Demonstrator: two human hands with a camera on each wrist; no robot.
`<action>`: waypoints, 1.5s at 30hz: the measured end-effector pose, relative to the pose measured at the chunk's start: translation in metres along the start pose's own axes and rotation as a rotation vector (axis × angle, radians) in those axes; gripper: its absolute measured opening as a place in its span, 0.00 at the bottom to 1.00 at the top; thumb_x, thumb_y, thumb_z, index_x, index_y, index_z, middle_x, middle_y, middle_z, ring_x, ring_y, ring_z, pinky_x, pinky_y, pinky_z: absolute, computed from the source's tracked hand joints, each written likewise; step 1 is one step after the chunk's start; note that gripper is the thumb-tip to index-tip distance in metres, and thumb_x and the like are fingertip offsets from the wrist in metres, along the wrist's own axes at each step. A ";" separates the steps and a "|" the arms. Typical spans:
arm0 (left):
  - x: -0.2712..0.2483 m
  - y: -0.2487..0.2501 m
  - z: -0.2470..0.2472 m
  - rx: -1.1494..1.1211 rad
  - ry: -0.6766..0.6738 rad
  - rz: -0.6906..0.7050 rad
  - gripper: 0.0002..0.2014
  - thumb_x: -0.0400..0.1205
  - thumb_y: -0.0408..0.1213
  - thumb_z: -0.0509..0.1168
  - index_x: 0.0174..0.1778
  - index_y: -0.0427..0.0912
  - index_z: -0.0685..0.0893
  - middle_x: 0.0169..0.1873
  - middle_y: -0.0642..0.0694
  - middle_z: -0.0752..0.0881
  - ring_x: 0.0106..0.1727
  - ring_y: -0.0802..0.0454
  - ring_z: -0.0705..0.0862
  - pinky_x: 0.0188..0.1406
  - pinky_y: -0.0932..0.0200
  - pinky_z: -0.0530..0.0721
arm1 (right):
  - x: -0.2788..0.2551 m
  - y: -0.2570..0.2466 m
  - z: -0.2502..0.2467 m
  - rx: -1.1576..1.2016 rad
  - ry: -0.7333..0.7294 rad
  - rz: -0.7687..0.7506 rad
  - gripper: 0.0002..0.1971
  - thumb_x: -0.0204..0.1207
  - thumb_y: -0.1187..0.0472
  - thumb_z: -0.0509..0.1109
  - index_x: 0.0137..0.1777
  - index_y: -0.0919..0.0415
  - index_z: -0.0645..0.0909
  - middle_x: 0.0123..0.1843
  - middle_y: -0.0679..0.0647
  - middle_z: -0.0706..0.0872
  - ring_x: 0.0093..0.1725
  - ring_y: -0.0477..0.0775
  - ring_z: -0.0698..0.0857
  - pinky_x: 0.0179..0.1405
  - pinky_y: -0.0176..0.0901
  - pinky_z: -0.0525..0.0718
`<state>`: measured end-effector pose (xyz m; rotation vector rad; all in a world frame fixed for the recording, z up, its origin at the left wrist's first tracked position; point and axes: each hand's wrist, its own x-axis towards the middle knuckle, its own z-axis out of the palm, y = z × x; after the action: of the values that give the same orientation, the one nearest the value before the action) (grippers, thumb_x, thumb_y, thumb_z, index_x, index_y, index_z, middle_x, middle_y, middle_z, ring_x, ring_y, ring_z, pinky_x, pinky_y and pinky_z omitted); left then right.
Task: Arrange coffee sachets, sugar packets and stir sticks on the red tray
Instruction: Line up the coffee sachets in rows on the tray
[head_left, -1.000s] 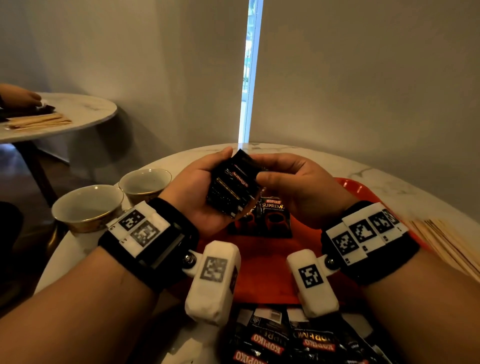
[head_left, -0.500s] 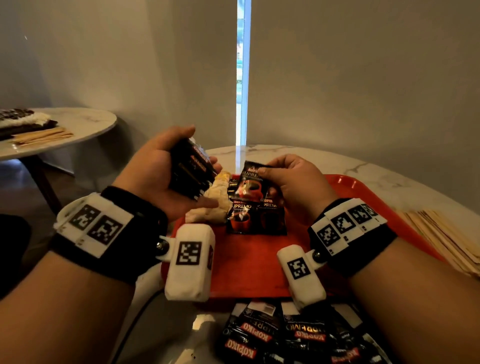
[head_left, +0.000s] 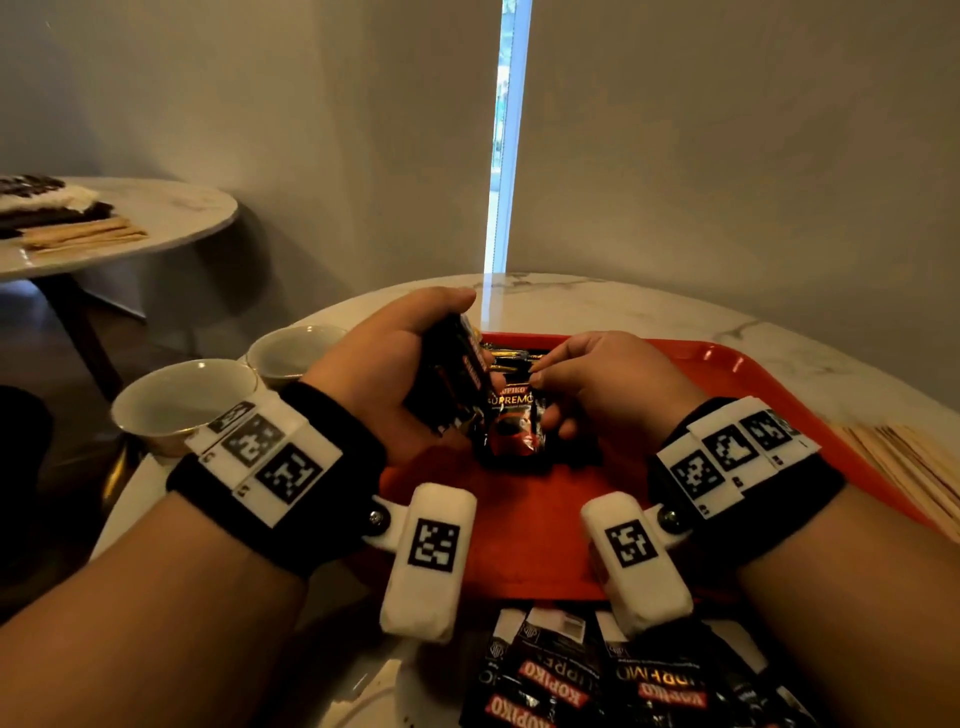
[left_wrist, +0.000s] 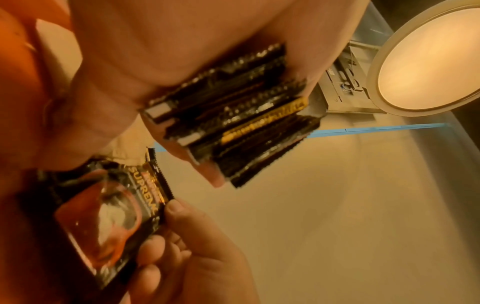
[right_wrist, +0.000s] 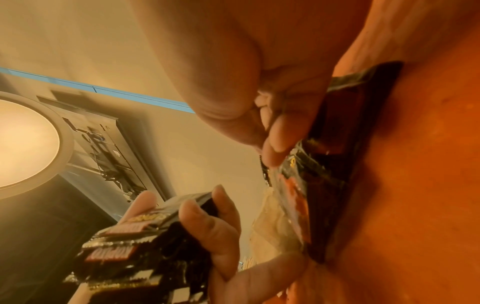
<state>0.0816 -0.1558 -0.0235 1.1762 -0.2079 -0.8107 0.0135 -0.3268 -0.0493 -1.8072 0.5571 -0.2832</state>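
Two empty cups (head_left: 182, 402) (head_left: 291, 351) are set together at the marble table's (head_left: 597, 301) left edge.

1. The left hand (head_left: 395, 374) covers most of the stack of sachets (head_left: 457, 384); their number cannot be told.
2. The right hand (head_left: 608, 395) hides part of the tray (head_left: 727, 374) and the right edge of the single sachet (head_left: 514, 426).
3. The loose sachets (head_left: 623, 680) run off the bottom edge.
4. The stir sticks (head_left: 904, 467) are cut by the right edge.
5. The pale packet (right_wrist: 275, 226) behind the sachet is too blurred to name.
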 end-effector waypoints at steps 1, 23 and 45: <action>0.000 -0.001 0.000 0.002 -0.011 -0.004 0.22 0.81 0.49 0.67 0.59 0.33 0.79 0.36 0.36 0.84 0.34 0.42 0.85 0.35 0.54 0.88 | 0.000 0.000 0.000 -0.008 0.004 -0.003 0.05 0.79 0.72 0.70 0.52 0.72 0.84 0.26 0.63 0.85 0.16 0.52 0.80 0.17 0.37 0.77; -0.002 -0.006 0.003 -0.019 0.006 -0.005 0.19 0.82 0.49 0.64 0.52 0.34 0.79 0.32 0.38 0.85 0.29 0.44 0.86 0.37 0.54 0.88 | -0.001 -0.004 0.006 0.001 0.032 0.001 0.07 0.80 0.72 0.69 0.56 0.71 0.78 0.37 0.66 0.86 0.26 0.59 0.89 0.22 0.43 0.84; -0.006 -0.003 0.002 0.038 0.018 0.009 0.18 0.83 0.50 0.64 0.51 0.35 0.81 0.32 0.40 0.85 0.32 0.46 0.87 0.41 0.52 0.86 | -0.010 -0.012 0.003 -0.029 -0.103 0.080 0.11 0.84 0.62 0.64 0.54 0.72 0.79 0.41 0.67 0.88 0.34 0.63 0.91 0.31 0.47 0.88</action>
<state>0.0747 -0.1540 -0.0242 1.2171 -0.2147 -0.7912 0.0088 -0.3163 -0.0383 -1.8114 0.5617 -0.1279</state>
